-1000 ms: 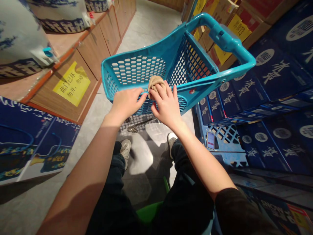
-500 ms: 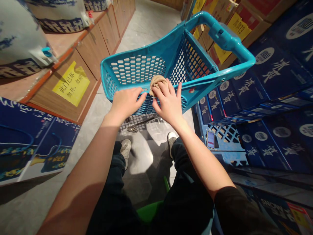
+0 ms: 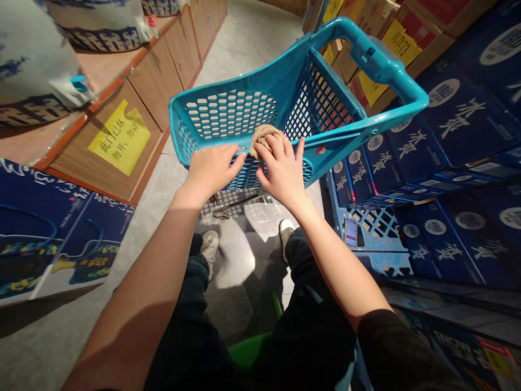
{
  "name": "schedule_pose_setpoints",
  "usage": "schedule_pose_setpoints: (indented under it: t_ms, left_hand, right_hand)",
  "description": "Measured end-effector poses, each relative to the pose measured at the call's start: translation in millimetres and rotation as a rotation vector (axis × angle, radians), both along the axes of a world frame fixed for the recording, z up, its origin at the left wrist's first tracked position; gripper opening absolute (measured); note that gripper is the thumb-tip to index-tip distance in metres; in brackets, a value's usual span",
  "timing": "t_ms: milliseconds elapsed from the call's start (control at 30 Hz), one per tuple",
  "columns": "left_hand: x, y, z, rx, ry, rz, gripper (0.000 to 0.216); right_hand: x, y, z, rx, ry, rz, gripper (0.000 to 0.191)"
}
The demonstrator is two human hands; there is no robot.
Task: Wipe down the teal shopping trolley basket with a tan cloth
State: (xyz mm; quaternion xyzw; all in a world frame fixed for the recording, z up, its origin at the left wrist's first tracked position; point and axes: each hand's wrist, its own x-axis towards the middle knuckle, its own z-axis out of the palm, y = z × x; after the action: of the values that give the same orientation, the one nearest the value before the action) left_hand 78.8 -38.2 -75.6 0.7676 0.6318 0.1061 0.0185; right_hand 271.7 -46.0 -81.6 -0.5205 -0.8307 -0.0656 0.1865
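Note:
A blue plastic shopping cart (image 3: 244, 81) with perforated walls stands in front of me. On its near rim lies my left hand (image 3: 214, 168), the fingers wrapped over the edge and the thumb along it. My right hand (image 3: 283, 168) presses a crumpled tan cloth (image 3: 260, 134) against the same rim, to the right of the left hand. The fingers of that hand curl over the cloth, with the little finger lifted away. The fingertips of my left hand are hidden behind the rim.
Blue boxes (image 3: 407, 146) are stacked on the right beside a blue plastic pallet (image 3: 376, 239) with a phone (image 3: 350, 232) on it. Wooden cabinets (image 3: 157, 70) bearing large white-and-blue jars (image 3: 36, 70) line the left. A green seat edge (image 3: 249, 352) shows between my legs.
My right hand and the cloth have shifted very slightly to the right along the rim. My left hand keeps its hold on the rim.

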Motion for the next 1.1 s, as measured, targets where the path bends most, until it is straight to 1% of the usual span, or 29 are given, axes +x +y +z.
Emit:
schedule_pose_setpoints:
  t_ms: [100, 167, 233, 300, 400, 467, 533, 600, 667, 700, 767, 867, 933, 1000, 1100]
  left_hand:
    - [0, 0, 0.6, -0.015, 0.001, 0.001, 0.049]
    - [1, 0, 1.2, -0.026, 0.001, 0.002, 0.049]
    - [3, -1, 1.7, -0.028, 0.003, 0.006, 0.048]
    - [4, -1, 2.2, -0.023, 0.002, 0.011, 0.048]
    - [3, -2, 3.0, -0.018, -0.005, 0.008, 0.047]
    - [2, -1, 3.4, -0.016, -0.001, 0.003, 0.047]
    - [2, -1, 3.5, -0.019, 0.008, -0.001, 0.047]
    - [2, -1, 3.5, -0.027, 0.018, -0.005, 0.049]
    - [3, -1, 3.5, -0.032, 0.028, -0.005, 0.05]
    - [3, -1, 3.6, -0.034, 0.03, -0.004, 0.05]
    - [4, -1, 3.9, -0.033, 0.03, -0.002, 0.051]
    - [3, -1, 4.2, -0.034, 0.029, 0.002, 0.051]
    - [2, 0, 4.0, -0.029, 0.026, 0.005, 0.051]
    - [1, 0, 3.5, -0.026, 0.021, 0.006, 0.05]
    - [0, 0, 2.6, -0.032, 0.019, -0.002, 0.05]
  right_hand:
    - [14, 12, 4.3, 0.068, 0.065, -0.091, 0.037]
    - [23, 19, 4.3, 0.106, 0.098, -0.167, 0.037]
    - [23, 19, 1.8, 0.117, 0.098, -0.199, 0.037]
    - [13, 12, -1.7, 0.099, 0.071, -0.161, 0.039]
    - [-5, -1, -3.5, 0.032, 0.009, -0.017, 0.049]
    - [-7, -3, -1.0, 0.003, -0.007, 0.033, 0.048]
    - [1, 3, 3.0, 0.012, 0.006, -0.006, 0.042]
    - [13, 13, 5.8, 0.045, 0.023, -0.097, 0.039]
    - [22, 20, 5.8, 0.079, 0.032, -0.178, 0.037]
    - [22, 20, 4.8, 0.09, 0.036, -0.195, 0.037]
    - [16, 16, 1.7, 0.091, 0.045, -0.171, 0.037]
    - [0, 3, -1.0, 0.054, 0.031, -0.042, 0.044]
    - [-3, 1, 0.3, 0.03, 0.002, 0.007, 0.046]
    - [3, 7, 2.7, 0.034, -0.011, -0.028, 0.04]
    - [20, 20, 4.3, 0.089, 0.038, -0.139, 0.037]
